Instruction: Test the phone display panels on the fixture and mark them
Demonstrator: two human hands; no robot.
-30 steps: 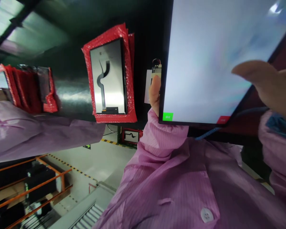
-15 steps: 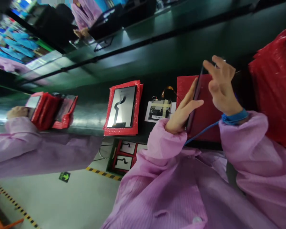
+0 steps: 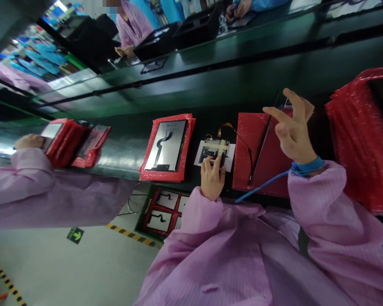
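Observation:
My left hand (image 3: 212,179) rests its slightly spread fingertips on a small circuit board (image 3: 217,146) with pale tape strips, which lies on a white sheet. From this board an orange flex cable (image 3: 226,125) and a thin dark wire lead toward a thin dark display panel (image 3: 261,146). The panel leans on edge, seen nearly edge-on, over a red bubble-wrap mat (image 3: 245,131). My right hand (image 3: 296,134) has its index finger across the panel's upper edge and its thumb on the right side. A blue coiled wrist strap (image 3: 308,167) is around my right wrist.
Left of the board, a silver-backed display (image 3: 166,144) lies on red bubble sleeves. Red sleeves (image 3: 360,140) are stacked at right. A crate (image 3: 143,212) of displays stands below the bench edge. A co-worker's hand (image 3: 30,141) touches red-sleeved panels at far left.
My left hand has left the panel and moved left and down onto the circuit board. My right hand stays at the panel's upper edge. The view has shifted slightly.

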